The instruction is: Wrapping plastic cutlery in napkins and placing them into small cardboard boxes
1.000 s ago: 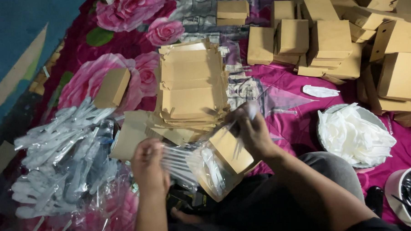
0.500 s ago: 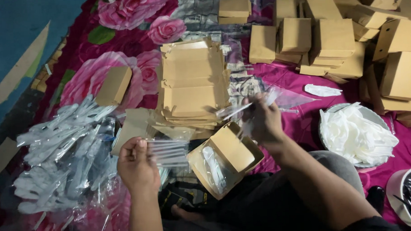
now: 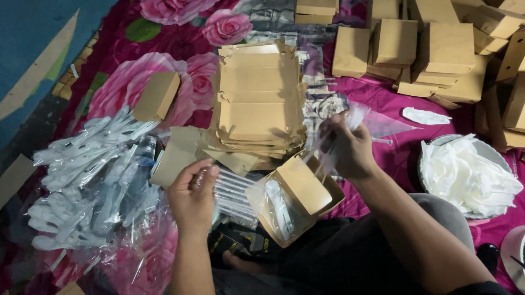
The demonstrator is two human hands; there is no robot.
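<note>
Kraft box (image 3: 299, 195) sits open on the lap, cutlery partly in. Left hand (image 3: 193, 196) grips a clear sleeve (image 3: 235, 195) at the box mouth; right hand (image 3: 347, 147) pinches thin plastic (image 3: 354, 116), probably a wrapper. Step: filling. Next needs both seated inside.

Two hands are at work: the left hand (image 3: 191, 196) and the right hand (image 3: 347, 147). One open brown box (image 3: 302, 195) sits between them. One stack of flattened brown cartons (image 3: 259, 98) lies ahead; its sheets are too many to count. One lone closed box (image 3: 157, 96) rests to the left. One heap of plastic-wrapped white cutlery (image 3: 89, 177) holds dozens of pieces. One bowl of white items (image 3: 470, 175) stands right. Folded brown boxes (image 3: 439, 45) beyond number at least ten.
</note>
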